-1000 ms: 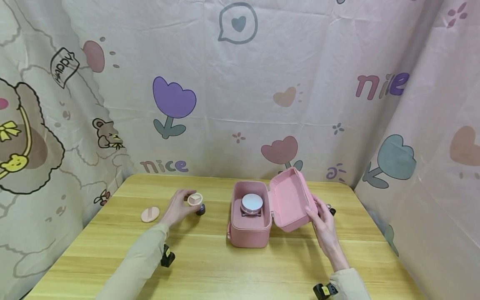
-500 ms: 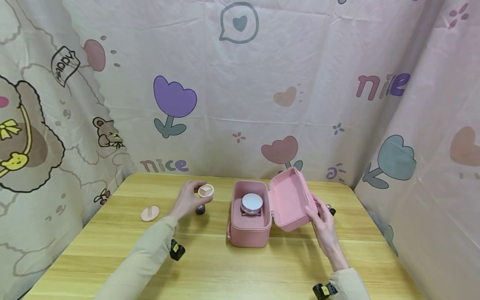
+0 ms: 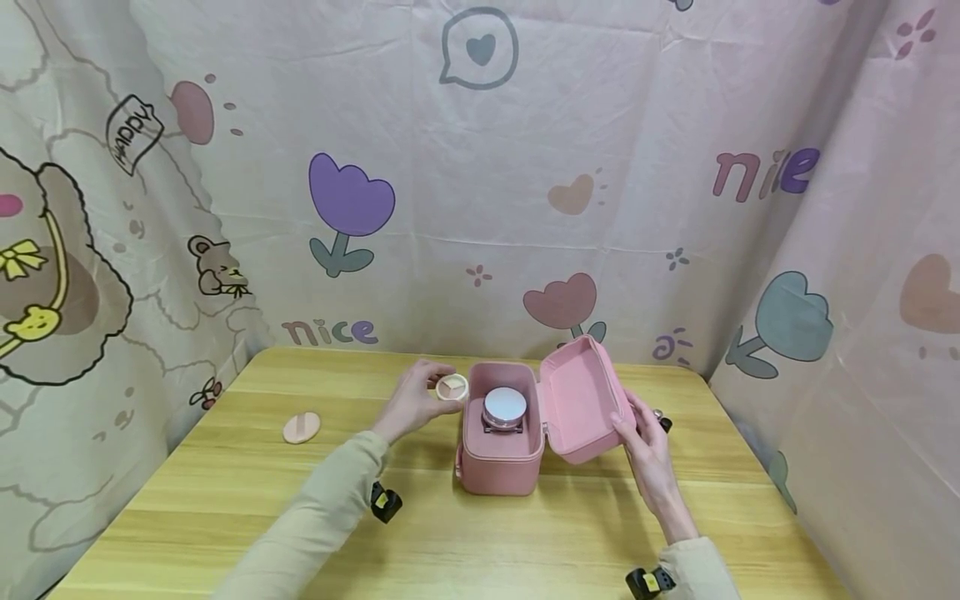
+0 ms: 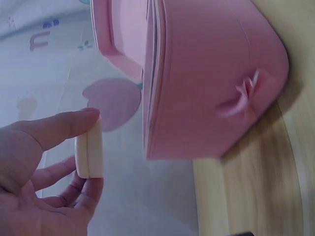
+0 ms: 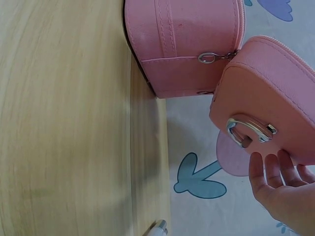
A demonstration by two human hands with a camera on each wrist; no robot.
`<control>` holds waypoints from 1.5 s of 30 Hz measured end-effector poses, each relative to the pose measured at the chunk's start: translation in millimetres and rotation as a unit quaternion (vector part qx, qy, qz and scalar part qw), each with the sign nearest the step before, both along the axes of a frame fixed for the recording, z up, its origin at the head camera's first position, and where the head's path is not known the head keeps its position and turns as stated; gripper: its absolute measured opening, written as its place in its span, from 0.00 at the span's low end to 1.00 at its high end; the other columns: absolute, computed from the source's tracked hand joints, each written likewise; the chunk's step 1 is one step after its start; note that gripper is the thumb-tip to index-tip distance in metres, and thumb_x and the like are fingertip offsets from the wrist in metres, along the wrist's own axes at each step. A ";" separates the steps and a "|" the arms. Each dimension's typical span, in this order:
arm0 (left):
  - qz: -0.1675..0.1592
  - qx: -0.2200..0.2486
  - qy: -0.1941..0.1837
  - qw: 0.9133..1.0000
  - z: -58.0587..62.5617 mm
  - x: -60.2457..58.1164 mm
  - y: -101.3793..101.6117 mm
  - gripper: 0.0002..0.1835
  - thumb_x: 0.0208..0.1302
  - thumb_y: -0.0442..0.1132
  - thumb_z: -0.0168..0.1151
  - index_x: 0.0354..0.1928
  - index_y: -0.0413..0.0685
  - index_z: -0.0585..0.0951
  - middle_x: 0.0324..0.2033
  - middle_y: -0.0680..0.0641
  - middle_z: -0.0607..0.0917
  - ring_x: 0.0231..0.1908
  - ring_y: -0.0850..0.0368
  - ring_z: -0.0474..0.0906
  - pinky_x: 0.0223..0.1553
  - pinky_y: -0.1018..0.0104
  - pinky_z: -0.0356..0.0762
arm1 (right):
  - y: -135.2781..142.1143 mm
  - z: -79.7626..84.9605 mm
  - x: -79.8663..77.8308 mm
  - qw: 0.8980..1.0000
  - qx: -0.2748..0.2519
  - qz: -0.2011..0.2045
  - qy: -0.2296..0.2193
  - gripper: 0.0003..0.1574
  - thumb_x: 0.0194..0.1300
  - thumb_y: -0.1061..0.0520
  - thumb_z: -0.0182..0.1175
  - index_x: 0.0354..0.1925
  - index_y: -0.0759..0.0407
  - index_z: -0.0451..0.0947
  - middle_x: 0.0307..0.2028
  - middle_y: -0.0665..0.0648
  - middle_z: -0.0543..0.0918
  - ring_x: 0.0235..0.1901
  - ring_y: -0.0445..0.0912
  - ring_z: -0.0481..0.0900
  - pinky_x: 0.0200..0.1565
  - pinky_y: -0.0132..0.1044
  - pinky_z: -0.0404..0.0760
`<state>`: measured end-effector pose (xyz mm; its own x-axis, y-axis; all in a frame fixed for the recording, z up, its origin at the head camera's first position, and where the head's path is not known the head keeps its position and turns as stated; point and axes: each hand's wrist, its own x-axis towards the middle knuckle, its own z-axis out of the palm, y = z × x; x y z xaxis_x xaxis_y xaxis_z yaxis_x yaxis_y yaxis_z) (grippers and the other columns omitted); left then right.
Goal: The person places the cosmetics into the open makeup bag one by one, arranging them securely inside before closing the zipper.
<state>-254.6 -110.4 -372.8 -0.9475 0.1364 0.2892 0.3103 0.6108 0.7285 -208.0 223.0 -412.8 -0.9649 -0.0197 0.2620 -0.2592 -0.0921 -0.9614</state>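
Note:
My left hand pinches a small round cream compact between thumb and fingers, its face divided into pale sections. It is held up at the left rim of a pink cosmetic case. In the left wrist view, the compact is edge-on, apart from the case wall. Inside the case lies a round silver-rimmed compact with a pale top. My right hand holds the swung-open lid by its right edge, thumb over the rim. In the right wrist view its fingers touch the lid's outside near the handle.
A round peach powder puff lies on the wooden table at the left. Behind my right hand is a small dark and silver item, partly hidden. A printed curtain hangs behind the table.
My left hand has carried the cream compact rightward from the left part of the table to the case's rim. The dark item beneath it is now hidden. The right hand and lid stay put.

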 end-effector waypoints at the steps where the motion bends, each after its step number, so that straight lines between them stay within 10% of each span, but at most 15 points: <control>1: -0.004 -0.003 -0.003 1.000 0.1 0.1 3.2 0.30 0.36 0.39 0.74 0.48 0.44 0.77 0.42 0.44 0.76 0.42 0.51 0.75 0.45 0.59 0.73 | -0.1 0.0 0.2 1.000 0.000 0.000 0.000 0.34 0.65 0.59 0.48 0.66 0.62 0.49 0.62 0.64 0.59 0.54 0.40 0.70 0.52 0.25 0.72; 24: -0.091 -0.140 -0.019 0.986 -19.1 -18.4 72.2 0.27 0.29 0.35 0.74 0.40 0.38 0.81 0.37 0.44 0.81 0.40 0.54 0.73 0.45 0.63 0.71 | -0.9 1.1 -0.7 1.000 0.002 0.008 0.010 0.34 0.65 0.59 0.48 0.66 0.62 0.49 0.62 0.65 0.59 0.54 0.41 0.70 0.52 0.26 0.73; 45: -0.065 -0.264 -0.022 0.962 -37.1 -23.7 98.3 0.17 0.25 0.43 0.77 0.23 0.51 0.79 0.22 0.56 0.74 0.27 0.62 0.68 0.26 0.68 0.66 | -0.6 2.7 -1.5 1.000 0.004 0.005 -0.001 0.35 0.65 0.59 0.49 0.66 0.62 0.48 0.62 0.64 0.59 0.54 0.40 0.70 0.52 0.26 0.73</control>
<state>-278.3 -12.0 -409.9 -0.9222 0.3718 0.1061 0.3850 0.8576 0.3411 -209.5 222.5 -410.2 -0.9651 -0.0318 0.2598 -0.2563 -0.0864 -0.9627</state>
